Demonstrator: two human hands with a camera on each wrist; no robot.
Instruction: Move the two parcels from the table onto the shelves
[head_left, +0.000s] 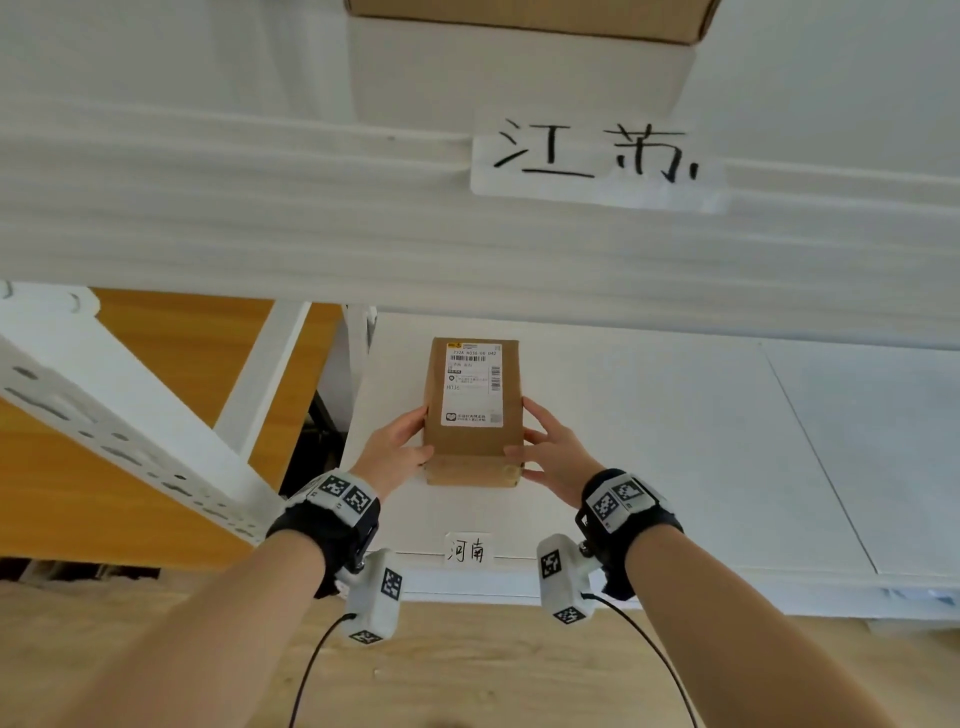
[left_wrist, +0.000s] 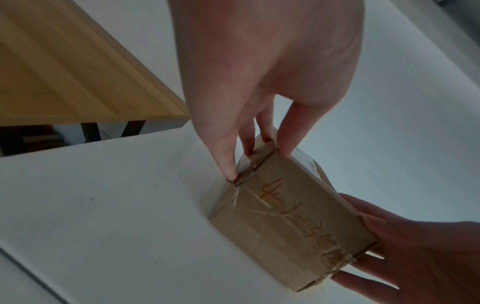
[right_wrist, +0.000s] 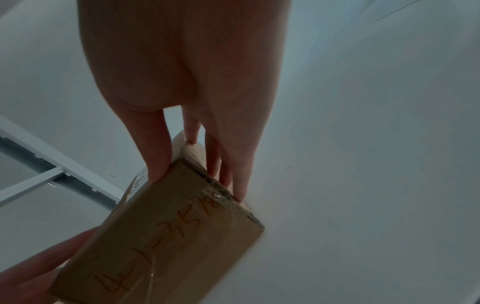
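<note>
Brown cardboard parcel (head_left: 472, 410) sits at the centre of the head view on the white lower shelf (head_left: 649, 441), its long side running away from the camera and a white shipping label (head_left: 471, 384) with barcodes facing up. Orange handwriting shows on its near end face in both wrist views. The left hand (head_left: 397, 449) holds the parcel's left side, the right hand (head_left: 553, 449) its right side; fingers of both lie nearly straight along the side faces, thumbs over the top edges, so the box is clasped between them. In the left wrist view the left fingertips (left_wrist: 231, 172) reach the shelf surface at the box's lower corner. Whether the box rests fully on the shelf cannot be told.

Below the parcel, on the shelf's front edge, is a small handwritten tag (head_left: 467, 551) reading 河南. Across the upper half of the frame runs the upper shelf edge (head_left: 234, 223), with a bigger handwritten tag (head_left: 597, 158) reading 江苏 at upper right, and the underside of another cardboard box (head_left: 530, 15) at the very top. At left, a wooden tabletop (head_left: 182, 348) shows behind white shelf uprights (head_left: 104, 410).
</note>
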